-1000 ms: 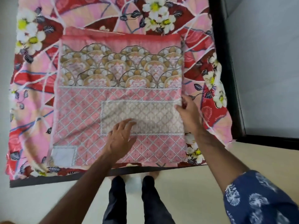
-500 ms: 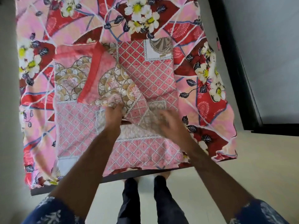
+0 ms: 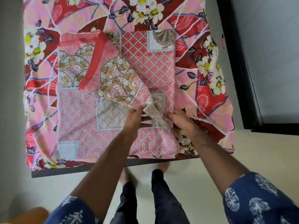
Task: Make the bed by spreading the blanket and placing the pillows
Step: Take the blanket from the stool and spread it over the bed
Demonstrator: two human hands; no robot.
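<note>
Hands meet in the middle of the pink blanket (image 3: 84,117), which lies folded on the bed (image 3: 202,101) near its foot, on top of the flowery sheet. The left hand (image 3: 134,118) pinches a loose fold of the blanket, and the right hand (image 3: 181,118) grips the cloth just beside it. One layer is flipped open and shows the gold fan pattern. I think the step is unfolding the blanket so it can be spread. The next move likely needs both hands to lift the top layer and pull it up the bed, keeping the edges straight. No pillows show here.
</note>
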